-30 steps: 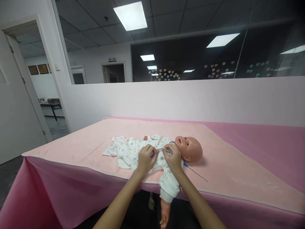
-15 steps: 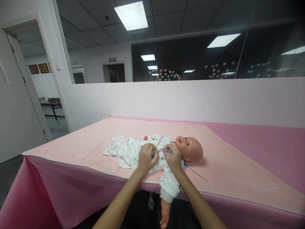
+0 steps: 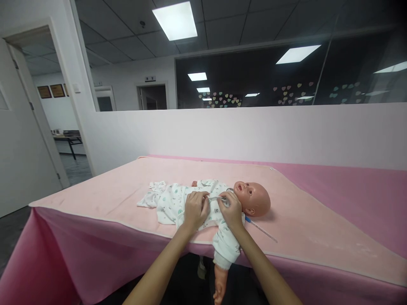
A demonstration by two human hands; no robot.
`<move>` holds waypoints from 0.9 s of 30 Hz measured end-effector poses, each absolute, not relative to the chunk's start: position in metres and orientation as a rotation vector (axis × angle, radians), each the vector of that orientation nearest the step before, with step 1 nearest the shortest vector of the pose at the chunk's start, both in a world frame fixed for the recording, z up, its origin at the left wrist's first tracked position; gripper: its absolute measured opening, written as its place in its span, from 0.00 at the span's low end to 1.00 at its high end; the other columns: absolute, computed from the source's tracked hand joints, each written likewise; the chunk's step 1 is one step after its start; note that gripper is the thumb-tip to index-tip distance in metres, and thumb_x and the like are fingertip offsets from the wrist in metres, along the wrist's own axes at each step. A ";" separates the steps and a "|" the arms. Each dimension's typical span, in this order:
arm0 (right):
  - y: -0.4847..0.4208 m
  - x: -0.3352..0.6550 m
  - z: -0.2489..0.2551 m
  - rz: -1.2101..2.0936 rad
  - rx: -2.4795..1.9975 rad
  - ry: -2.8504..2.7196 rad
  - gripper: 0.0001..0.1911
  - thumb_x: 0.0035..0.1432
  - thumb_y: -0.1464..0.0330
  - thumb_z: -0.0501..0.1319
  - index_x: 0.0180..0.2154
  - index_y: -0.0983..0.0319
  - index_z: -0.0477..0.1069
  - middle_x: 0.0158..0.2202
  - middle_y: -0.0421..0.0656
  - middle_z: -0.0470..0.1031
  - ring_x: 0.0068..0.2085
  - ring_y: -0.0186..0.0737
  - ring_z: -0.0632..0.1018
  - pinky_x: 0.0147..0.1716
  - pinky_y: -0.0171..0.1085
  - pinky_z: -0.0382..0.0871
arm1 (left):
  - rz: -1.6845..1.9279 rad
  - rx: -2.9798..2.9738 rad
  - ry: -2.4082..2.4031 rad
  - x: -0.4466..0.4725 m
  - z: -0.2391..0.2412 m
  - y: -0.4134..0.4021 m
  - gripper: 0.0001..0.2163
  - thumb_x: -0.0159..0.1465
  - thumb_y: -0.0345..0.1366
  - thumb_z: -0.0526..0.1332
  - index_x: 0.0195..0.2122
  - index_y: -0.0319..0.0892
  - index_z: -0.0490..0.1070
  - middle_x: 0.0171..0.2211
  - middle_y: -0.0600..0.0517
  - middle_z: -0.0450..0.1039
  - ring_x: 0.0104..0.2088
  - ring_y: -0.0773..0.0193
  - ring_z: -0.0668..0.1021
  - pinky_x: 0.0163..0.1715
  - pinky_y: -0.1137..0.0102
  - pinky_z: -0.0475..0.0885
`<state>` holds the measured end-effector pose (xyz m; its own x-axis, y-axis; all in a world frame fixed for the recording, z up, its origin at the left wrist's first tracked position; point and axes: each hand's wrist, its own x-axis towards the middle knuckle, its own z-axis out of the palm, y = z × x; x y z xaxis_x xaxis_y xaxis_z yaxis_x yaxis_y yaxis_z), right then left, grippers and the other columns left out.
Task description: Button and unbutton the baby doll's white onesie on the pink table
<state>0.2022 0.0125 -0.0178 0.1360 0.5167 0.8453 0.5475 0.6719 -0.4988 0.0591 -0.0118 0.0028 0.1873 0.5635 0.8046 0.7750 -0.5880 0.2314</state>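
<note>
Baby doll (image 3: pixel 214 218): on its back on the table (image 3: pixel 318 228), close to the near edge; feet end toward the left corner, head toward the right edge.
Doll arm (image 3: pixel 221 281): hangs over the near edge.
White strip (image 3: pixel 215 198): thin, on the chest, spans the gap between the two hands; exact kind too small to tell.
Just changed: strip bowed upward half a second ago, now flatter; left fingers and thumb drawn closer together. Doll unmoved.
Meaning: work seems to be at the left end of the strip; right end looks like the steady one.
Left grip (image 3: pixel 196 207): narrow, fingertips at the strip's left end; pinched or only resting, cannot tell.
Right grip (image 3: pixel 230 207): narrow, fingers and thumb closed on the strip's right end, just below the chin.
Blue-ended stick (image 3: pixel 262 231): beside the doll's shoulder, toward the near edge, untouched.
</note>
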 end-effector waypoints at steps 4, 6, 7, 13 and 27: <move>0.013 0.203 -0.018 -0.029 -0.928 -1.502 0.04 0.47 0.74 0.54 0.25 0.60 0.66 0.26 0.41 0.70 0.31 0.38 0.69 0.32 0.36 0.63 | -1.285 -2.226 -1.278 0.061 0.007 -0.015 0.04 0.58 0.30 0.52 0.31 0.43 0.65 0.33 0.51 0.69 0.36 0.61 0.69 0.37 0.66 0.62; 0.013 0.202 -0.018 -0.027 -0.934 -1.502 0.04 0.47 0.74 0.54 0.25 0.60 0.66 0.25 0.41 0.70 0.31 0.38 0.69 0.32 0.36 0.63 | -1.279 -2.235 -1.269 0.061 0.007 -0.016 0.04 0.58 0.30 0.52 0.31 0.43 0.65 0.32 0.51 0.69 0.36 0.61 0.69 0.37 0.66 0.63; 0.013 0.202 -0.018 -0.026 -0.935 -1.501 0.05 0.47 0.74 0.54 0.25 0.60 0.66 0.25 0.41 0.70 0.31 0.38 0.69 0.32 0.36 0.63 | -1.285 -2.242 -1.261 0.061 0.007 -0.016 0.04 0.58 0.30 0.52 0.31 0.43 0.65 0.32 0.52 0.69 0.36 0.61 0.69 0.37 0.66 0.63; 0.013 0.202 -0.017 -0.037 -0.921 -1.495 0.05 0.47 0.74 0.54 0.25 0.60 0.66 0.25 0.40 0.69 0.31 0.38 0.69 0.32 0.36 0.63 | -1.352 -2.259 -1.240 0.059 0.003 -0.013 0.05 0.60 0.31 0.50 0.33 0.42 0.65 0.30 0.51 0.70 0.35 0.62 0.70 0.37 0.66 0.64; 0.013 0.202 -0.019 -0.024 -0.931 -1.494 0.04 0.47 0.74 0.55 0.25 0.60 0.66 0.26 0.41 0.70 0.31 0.38 0.69 0.33 0.37 0.63 | -1.273 -2.226 -1.247 0.060 -0.001 -0.009 0.07 0.60 0.37 0.53 0.34 0.43 0.69 0.31 0.50 0.71 0.34 0.61 0.71 0.34 0.66 0.65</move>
<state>0.2021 0.0134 -0.0187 0.1439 0.5200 0.8420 0.5469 0.6673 -0.5056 0.0600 -0.0094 -0.0013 0.2353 0.5413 0.8073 0.7963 -0.5836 0.1592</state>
